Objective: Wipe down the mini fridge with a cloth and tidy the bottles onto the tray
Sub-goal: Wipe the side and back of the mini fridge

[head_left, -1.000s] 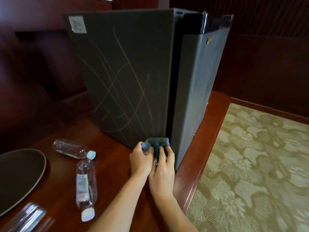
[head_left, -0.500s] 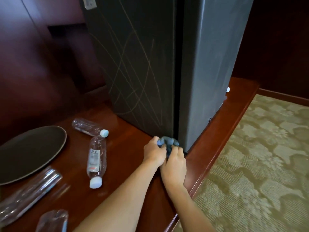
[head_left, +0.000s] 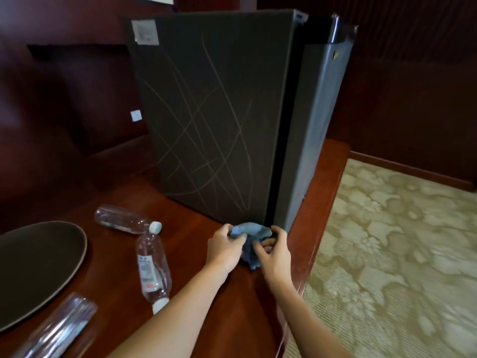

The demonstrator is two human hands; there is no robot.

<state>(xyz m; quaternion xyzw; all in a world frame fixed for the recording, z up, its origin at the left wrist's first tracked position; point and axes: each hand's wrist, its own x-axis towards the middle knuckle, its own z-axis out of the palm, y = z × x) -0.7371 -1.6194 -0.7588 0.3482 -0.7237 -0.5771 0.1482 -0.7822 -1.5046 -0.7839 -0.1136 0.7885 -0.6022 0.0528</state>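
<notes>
The tall dark grey metal mini fridge [head_left: 214, 120] stands upright on the reddish-brown polished wooden counter [head_left: 196, 257], and its side panel has many thin pale scratches that cross each other. A white sticker [head_left: 144, 31] sits at the upper corner of this panel.

At the lower front corner of the fridge, both hands hold the crumpled blue cloth [head_left: 249, 239]. The left hand [head_left: 224, 248] grips the left part of the cloth with curled fingers, and the right hand [head_left: 274, 250] pinches the right part with curled fingers. The cloth is bunched between the 2 hands, just at the foot of the fridge; I cannot tell if it touches the panel.

To the left of the fridge, 2 clear plastic water bottles with white caps lie on their sides on the counter. The first bottle [head_left: 124, 222] is nearer to the fridge base, and the second bottle [head_left: 152, 270] lies just in front of it, their ends close together. Further left of the fridge is the dark brown oval tray [head_left: 38, 270], which carries no bottle. A blurred clear plastic object [head_left: 58, 329] lies in front of the tray. To the right of the fridge, below the counter edge, is a pale green floral carpet [head_left: 392, 254].
</notes>
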